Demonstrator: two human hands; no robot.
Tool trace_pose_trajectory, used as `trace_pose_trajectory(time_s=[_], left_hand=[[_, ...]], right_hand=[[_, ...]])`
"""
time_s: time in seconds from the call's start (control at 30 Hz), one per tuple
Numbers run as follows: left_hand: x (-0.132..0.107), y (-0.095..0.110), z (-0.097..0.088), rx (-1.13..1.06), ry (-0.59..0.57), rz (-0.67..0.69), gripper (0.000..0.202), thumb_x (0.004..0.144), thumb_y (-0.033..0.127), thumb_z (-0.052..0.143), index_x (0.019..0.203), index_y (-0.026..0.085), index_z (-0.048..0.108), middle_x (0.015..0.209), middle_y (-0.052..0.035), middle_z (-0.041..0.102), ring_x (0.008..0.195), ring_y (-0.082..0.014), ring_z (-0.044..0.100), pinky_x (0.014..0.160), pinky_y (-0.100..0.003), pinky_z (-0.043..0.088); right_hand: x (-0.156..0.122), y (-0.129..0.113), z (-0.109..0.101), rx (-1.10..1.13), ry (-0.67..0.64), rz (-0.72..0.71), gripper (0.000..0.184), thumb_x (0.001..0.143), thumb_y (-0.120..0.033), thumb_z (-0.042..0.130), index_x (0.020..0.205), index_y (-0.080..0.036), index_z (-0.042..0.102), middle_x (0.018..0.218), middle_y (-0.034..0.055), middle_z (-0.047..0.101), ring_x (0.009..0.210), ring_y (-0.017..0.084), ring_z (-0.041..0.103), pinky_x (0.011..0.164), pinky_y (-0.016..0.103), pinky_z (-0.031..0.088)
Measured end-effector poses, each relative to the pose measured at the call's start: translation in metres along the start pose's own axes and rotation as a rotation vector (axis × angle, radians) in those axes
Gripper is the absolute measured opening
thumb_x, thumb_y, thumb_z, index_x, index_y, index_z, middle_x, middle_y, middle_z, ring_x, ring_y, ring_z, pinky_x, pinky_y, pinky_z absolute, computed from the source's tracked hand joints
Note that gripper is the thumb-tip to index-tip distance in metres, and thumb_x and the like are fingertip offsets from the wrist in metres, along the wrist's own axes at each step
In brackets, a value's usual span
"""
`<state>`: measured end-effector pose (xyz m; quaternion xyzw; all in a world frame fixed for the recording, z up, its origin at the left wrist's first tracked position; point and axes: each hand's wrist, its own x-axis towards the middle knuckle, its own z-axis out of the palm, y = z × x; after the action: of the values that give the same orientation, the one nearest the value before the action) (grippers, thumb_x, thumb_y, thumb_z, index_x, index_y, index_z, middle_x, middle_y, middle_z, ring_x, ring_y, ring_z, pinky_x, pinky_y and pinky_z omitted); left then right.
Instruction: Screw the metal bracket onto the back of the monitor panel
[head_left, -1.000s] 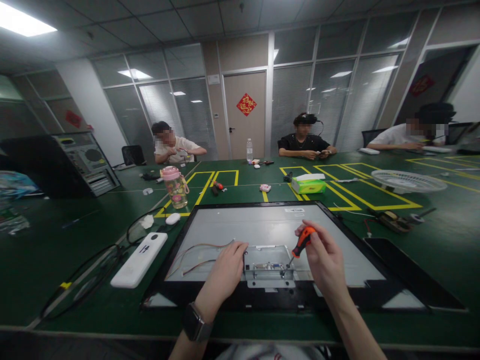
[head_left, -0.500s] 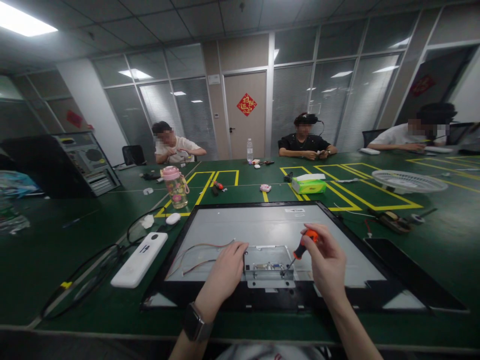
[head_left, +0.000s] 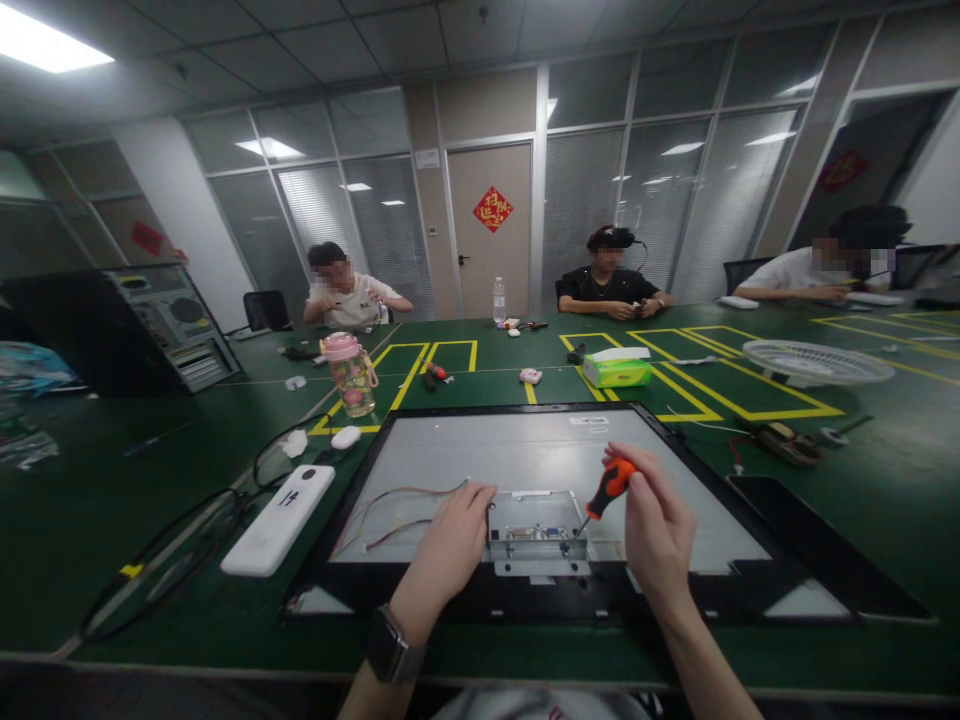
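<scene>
A flat display panel (head_left: 435,450) with a black frame lies on the table in front of me. On its near half sits a metal bracket box (head_left: 534,510) with ports along its near side. My left hand (head_left: 456,525) rests against the bracket's left edge, fingers together, steadying contact with it. In my right hand (head_left: 656,520) is an orange and black screwdriver (head_left: 611,487), tilted, its handle between thumb and fingers. The screwdriver's tip meets the bracket's right end; the screw itself is too small to make out. Thin cables (head_left: 397,490) lie on the panel left of the bracket.
Left of the panel are a white power bank (head_left: 277,520), a black cable (head_left: 161,570) and a pink-lidded bottle (head_left: 351,375). A dark slab (head_left: 825,540) lies at the right. Beyond stand a green tissue pack (head_left: 616,372) and a white fan grille (head_left: 817,362). Three people sit across.
My right hand's fingers have shifted on the screwdriver handle, loosening and uncovering more of it. The tip stays at the bracket's right end. My left hand has not moved.
</scene>
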<state>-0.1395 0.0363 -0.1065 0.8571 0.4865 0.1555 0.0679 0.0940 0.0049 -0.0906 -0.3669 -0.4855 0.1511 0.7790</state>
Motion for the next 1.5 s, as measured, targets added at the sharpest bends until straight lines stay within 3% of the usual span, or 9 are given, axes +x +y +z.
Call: trace_pose_trajectory(time_s=[0.1,0.3,0.5,0.7,0.8,0.9,1.1,1.27,1.5], left_hand=[[-0.0004,-0.0011,0.0015,0.000,-0.002,-0.001,0.048,0.094,0.005,0.033,0.137,0.013,0.053,0.138,-0.0128,0.058,0.128,-0.0236,0.054,0.113,-0.041,0.041],[-0.0005,-0.0012,0.0010,-0.012,0.005,0.008,0.048,0.093,0.006,0.034,0.136,0.013,0.053,0.137,-0.0131,0.058,0.127,-0.0235,0.054,0.113,-0.040,0.041],[-0.0011,-0.0007,0.0001,-0.024,0.000,-0.001,0.049,0.094,0.006,0.033,0.138,0.014,0.052,0.137,-0.0124,0.058,0.127,-0.0235,0.054,0.113,-0.041,0.040],[-0.0005,-0.0044,0.0058,-0.010,0.016,0.010,0.048,0.093,0.005,0.033,0.136,0.014,0.053,0.135,-0.0118,0.059,0.126,-0.0226,0.054,0.113,-0.039,0.040],[-0.0005,-0.0057,0.0071,-0.005,0.021,0.020,0.048,0.093,0.005,0.033,0.137,0.013,0.053,0.135,-0.0120,0.058,0.125,-0.0226,0.054,0.113,-0.039,0.040],[-0.0008,-0.0058,0.0065,0.000,0.019,0.024,0.049,0.093,0.005,0.033,0.137,0.012,0.053,0.135,-0.0125,0.058,0.125,-0.0231,0.055,0.113,-0.039,0.041],[-0.0008,-0.0061,0.0070,0.006,0.036,0.030,0.049,0.093,0.005,0.032,0.136,0.015,0.053,0.135,-0.0111,0.059,0.126,-0.0228,0.055,0.113,-0.039,0.041],[-0.0007,-0.0049,0.0055,-0.009,0.025,0.018,0.049,0.093,0.005,0.033,0.136,0.014,0.053,0.135,-0.0118,0.059,0.127,-0.0229,0.054,0.114,-0.039,0.040],[-0.0013,-0.0007,-0.0003,-0.021,-0.010,-0.001,0.049,0.093,0.006,0.034,0.137,0.013,0.053,0.137,-0.0131,0.058,0.128,-0.0237,0.053,0.114,-0.040,0.040]], right_hand=[[-0.0012,0.0003,-0.0003,0.047,-0.015,0.064,0.027,0.095,-0.033,0.056,0.114,-0.024,0.073,0.101,0.0077,0.071,0.091,0.023,0.067,0.084,0.040,0.049],[0.0016,-0.0015,0.0008,-0.080,0.041,-0.045,0.012,0.084,-0.029,0.071,0.093,-0.023,0.076,0.094,0.0055,0.063,0.087,0.021,0.060,0.071,0.032,0.048],[-0.0007,0.0016,-0.0005,0.089,-0.019,0.093,0.027,0.095,-0.033,0.056,0.113,-0.024,0.074,0.102,0.0086,0.071,0.091,0.024,0.066,0.084,0.041,0.048],[0.0021,-0.0013,0.0008,-0.084,0.023,-0.053,0.011,0.084,-0.030,0.072,0.091,-0.024,0.077,0.090,0.0044,0.062,0.083,0.019,0.059,0.068,0.031,0.045],[0.0002,-0.0002,0.0003,-0.005,-0.017,0.010,0.023,0.093,-0.037,0.060,0.105,-0.025,0.076,0.103,0.0076,0.069,0.092,0.023,0.064,0.080,0.037,0.049],[-0.0011,0.0012,0.0000,0.026,-0.015,0.102,0.028,0.095,-0.036,0.057,0.116,-0.026,0.073,0.096,0.0065,0.072,0.083,0.021,0.067,0.080,0.039,0.050],[0.0033,0.0012,0.0005,-0.075,0.033,-0.024,0.012,0.083,-0.031,0.072,0.090,-0.023,0.076,0.087,0.0045,0.064,0.082,0.020,0.060,0.069,0.032,0.047],[0.0008,0.0019,0.0009,0.070,-0.036,0.099,0.035,0.095,-0.034,0.051,0.120,-0.020,0.071,0.099,0.0092,0.070,0.088,0.023,0.065,0.083,0.042,0.050],[0.0022,-0.0019,0.0033,-0.093,0.018,0.026,0.026,0.083,-0.032,0.071,0.107,-0.024,0.077,0.095,0.0063,0.066,0.087,0.021,0.063,0.074,0.033,0.052]])
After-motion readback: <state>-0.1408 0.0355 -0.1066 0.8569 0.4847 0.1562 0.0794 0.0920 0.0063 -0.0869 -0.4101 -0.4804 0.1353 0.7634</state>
